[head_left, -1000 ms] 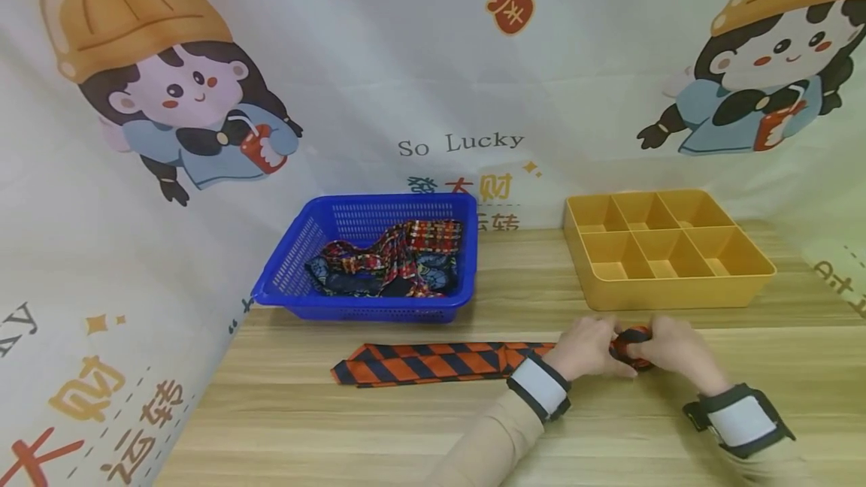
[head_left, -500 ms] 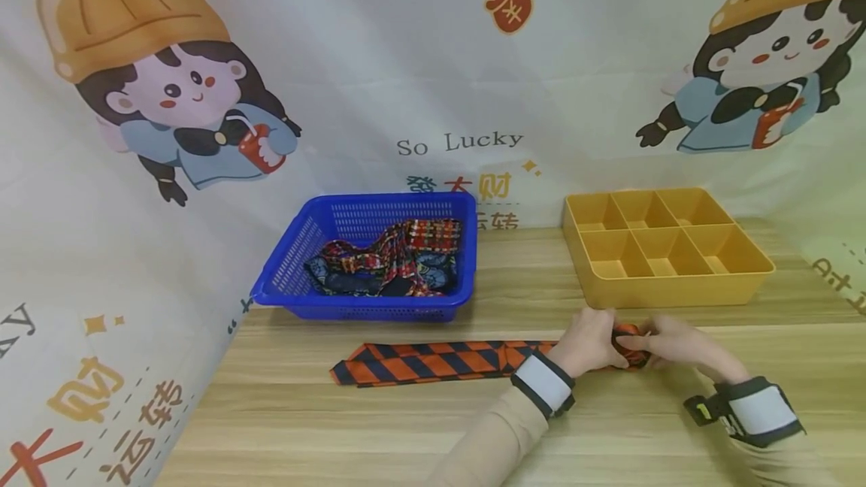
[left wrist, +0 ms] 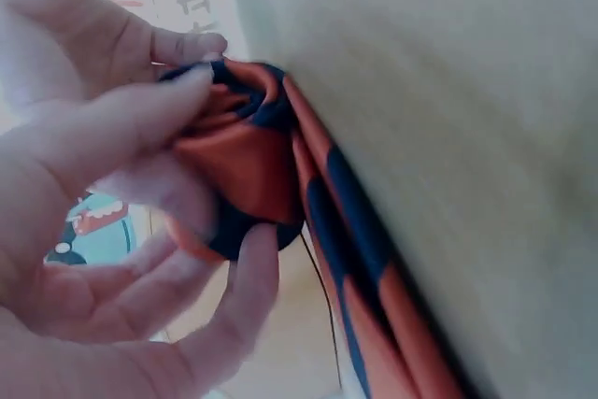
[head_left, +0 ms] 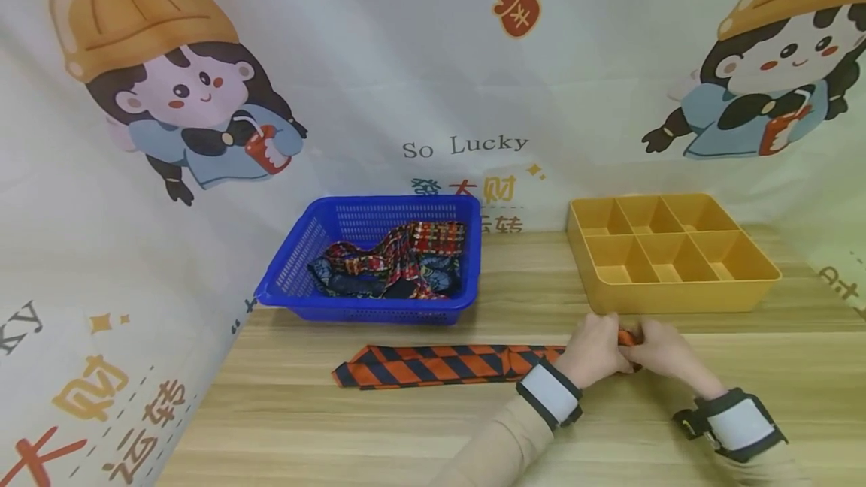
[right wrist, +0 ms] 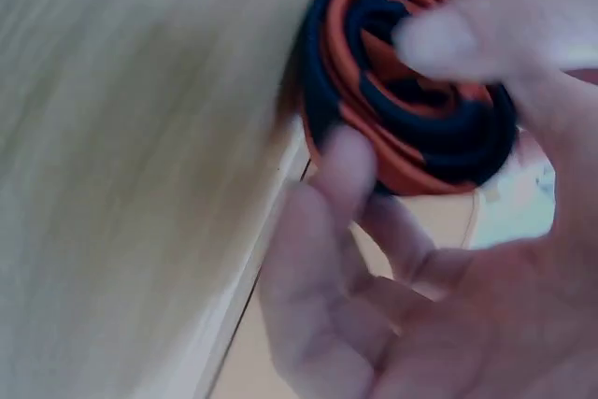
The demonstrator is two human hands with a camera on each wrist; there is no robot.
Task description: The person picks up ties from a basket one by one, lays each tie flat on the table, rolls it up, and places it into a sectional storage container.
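An orange and navy striped necktie [head_left: 433, 364] lies across the table, its pointed end flat at the left and its other end coiled into a roll. In the right wrist view the roll [right wrist: 420, 128] shows its spiral side, with the thumb and fingers of my right hand [head_left: 666, 350] curled round it. My left hand [head_left: 590, 352] grips the same roll from the left side. The left wrist view shows the rolled part [left wrist: 248, 170] between fingers and thumb, and the flat length of tie running away from it. From the head view both hands hide most of the roll.
A blue plastic basket [head_left: 379, 313] with several patterned fabric pieces [head_left: 406, 254] stands at the back left. Behind my hands, at the right, is a yellow box [head_left: 683, 297] with several compartments. A printed cloth [head_left: 379, 81] hangs behind the table [head_left: 325, 434].
Both hands have kept their grip around the roll while the fingers shift and turn it. The right hand has re-gripped it, and the flat end of the tie stays almost in place.
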